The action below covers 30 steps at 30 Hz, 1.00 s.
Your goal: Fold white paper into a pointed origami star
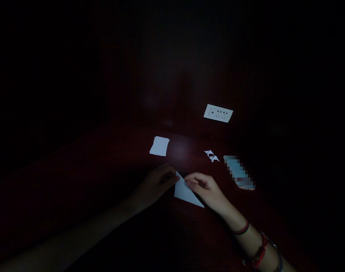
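A white sheet of paper (186, 194), folded into a triangle, is held between my two hands over the dark red table. My left hand (160, 180) pinches its upper left corner between thumb and fingers. On the slanting upper edge, the thumb and fingers of my right hand (203, 186) are closed on the paper. Beyond my hands lies a small stack of white paper sheets (159, 146), its edges slightly uneven. Small folded white paper pieces (211, 155) rest farther right, past my right hand.
A phone (239, 173) with a blurred-out screen lies on the table (121, 151) to the right. On the wall behind is a white socket plate (218, 113). The surroundings are very dark, so the table's edges hardly show.
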{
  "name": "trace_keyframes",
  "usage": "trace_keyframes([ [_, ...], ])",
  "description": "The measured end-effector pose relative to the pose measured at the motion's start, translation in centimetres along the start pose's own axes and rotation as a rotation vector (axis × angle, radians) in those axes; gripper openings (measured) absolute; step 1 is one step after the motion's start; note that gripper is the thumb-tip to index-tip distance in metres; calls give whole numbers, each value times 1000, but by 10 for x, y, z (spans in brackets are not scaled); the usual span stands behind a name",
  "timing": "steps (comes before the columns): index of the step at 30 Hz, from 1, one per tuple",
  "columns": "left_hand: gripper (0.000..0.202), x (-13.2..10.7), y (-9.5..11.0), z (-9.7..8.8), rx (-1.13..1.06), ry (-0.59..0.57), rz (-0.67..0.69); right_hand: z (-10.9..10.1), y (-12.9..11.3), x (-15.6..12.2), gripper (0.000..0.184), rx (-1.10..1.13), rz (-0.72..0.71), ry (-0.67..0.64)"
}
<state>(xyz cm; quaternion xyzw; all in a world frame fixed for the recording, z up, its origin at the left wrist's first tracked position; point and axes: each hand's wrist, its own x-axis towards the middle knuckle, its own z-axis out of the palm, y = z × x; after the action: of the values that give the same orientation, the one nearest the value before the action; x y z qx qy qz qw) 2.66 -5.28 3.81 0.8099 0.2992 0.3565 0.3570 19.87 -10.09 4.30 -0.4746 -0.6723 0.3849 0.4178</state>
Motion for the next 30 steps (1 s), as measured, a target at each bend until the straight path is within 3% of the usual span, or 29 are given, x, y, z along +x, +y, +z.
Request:
trace_keyframes([
  [6, 8, -3, 3, 2, 101, -28, 74, -5, 4, 1, 16, 21, -28, -59],
  [11, 7, -4, 8, 1, 181, -43, 131, -4, 3, -1, 12, -106, -78, -72],
  [15, 9, -5, 7, 0, 168, -41, 153, -3, -6, -4, 7, -297, -180, 3],
  [20, 10, -4, 7, 2, 28, -58, 51, -2, -8, -6, 6, -378, -240, 79],
  [26, 10, 0, 4, 1, -311, -84, -150, -6, -5, -6, 19, -219, -226, 3],
  [30, 10, 3, 1, -2, -489, -114, -268, -11, -9, -8, 20, -337, -376, -26],
])
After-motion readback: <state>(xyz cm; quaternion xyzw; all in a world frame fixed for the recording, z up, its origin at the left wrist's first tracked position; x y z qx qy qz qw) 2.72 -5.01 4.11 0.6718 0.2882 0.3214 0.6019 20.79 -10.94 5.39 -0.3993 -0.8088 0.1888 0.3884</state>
